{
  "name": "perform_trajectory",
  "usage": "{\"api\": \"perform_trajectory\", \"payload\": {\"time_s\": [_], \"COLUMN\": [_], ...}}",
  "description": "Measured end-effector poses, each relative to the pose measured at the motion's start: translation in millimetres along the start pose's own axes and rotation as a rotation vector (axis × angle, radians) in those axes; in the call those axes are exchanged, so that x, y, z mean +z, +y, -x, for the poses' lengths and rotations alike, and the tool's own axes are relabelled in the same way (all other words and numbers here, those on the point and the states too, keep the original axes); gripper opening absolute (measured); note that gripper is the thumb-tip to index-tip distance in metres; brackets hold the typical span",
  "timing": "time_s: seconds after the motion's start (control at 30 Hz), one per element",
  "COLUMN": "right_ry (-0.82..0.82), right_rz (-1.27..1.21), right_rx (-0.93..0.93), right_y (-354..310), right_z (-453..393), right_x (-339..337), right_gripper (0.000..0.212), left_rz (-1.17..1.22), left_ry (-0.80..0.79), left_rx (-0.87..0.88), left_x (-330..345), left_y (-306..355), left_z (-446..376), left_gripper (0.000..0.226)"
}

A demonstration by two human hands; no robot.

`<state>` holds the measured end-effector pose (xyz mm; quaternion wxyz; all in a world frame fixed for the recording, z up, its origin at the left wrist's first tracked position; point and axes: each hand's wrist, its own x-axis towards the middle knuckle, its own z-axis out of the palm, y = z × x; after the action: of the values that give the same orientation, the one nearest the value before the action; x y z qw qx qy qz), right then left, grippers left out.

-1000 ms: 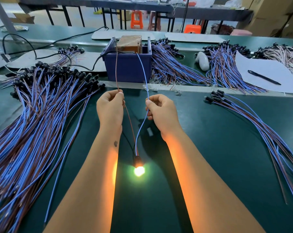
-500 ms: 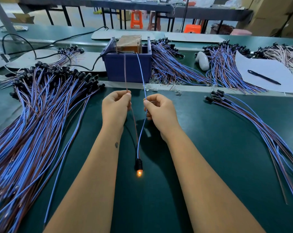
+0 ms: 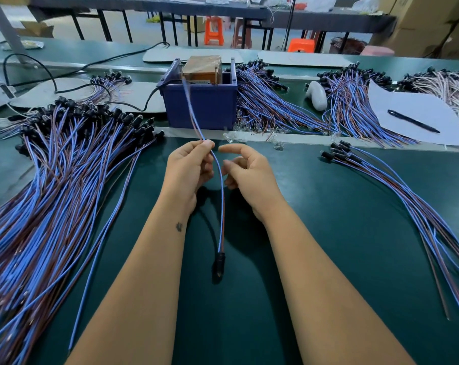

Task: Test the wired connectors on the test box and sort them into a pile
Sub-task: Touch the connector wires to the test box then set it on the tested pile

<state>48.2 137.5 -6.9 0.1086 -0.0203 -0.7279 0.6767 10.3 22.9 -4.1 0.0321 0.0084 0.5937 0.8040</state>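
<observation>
While left hand (image 3: 189, 169) pinches wires (image 3: 218, 180); connector (image 3: 219, 262) points toward viewer | right hand (image 3: 245, 172) loose, empty

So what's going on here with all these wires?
A person is checking wired lamps one at a time. The left hand pinches the blue and brown wire pair, whose far ends reach up to the test box in the blue bin. The right hand is beside it, holding nothing. The black connector hangs unlit near the green table. A big pile lies to the left, a smaller pile to the right.
</observation>
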Motion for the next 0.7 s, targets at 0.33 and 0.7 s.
{"api": "perform_trajectory", "payload": {"time_s": [0.33, 0.7], "right_ry": [-0.006, 0.397], "right_rz": [-0.251, -0.021], "right_rx": [-0.054, 0.101], "right_y": [0, 9], "right_z": [-2, -21], "right_x": [-7, -51], "right_gripper": [0.023, 0.026], "left_rz": [-0.087, -0.868], "left_ry": [0.032, -0.44], "left_rx": [0.237, 0.557], "left_x": [7, 31], "left_y": [-6, -30], "left_z": [8, 26], "left_gripper": [0.019, 0.033]}}
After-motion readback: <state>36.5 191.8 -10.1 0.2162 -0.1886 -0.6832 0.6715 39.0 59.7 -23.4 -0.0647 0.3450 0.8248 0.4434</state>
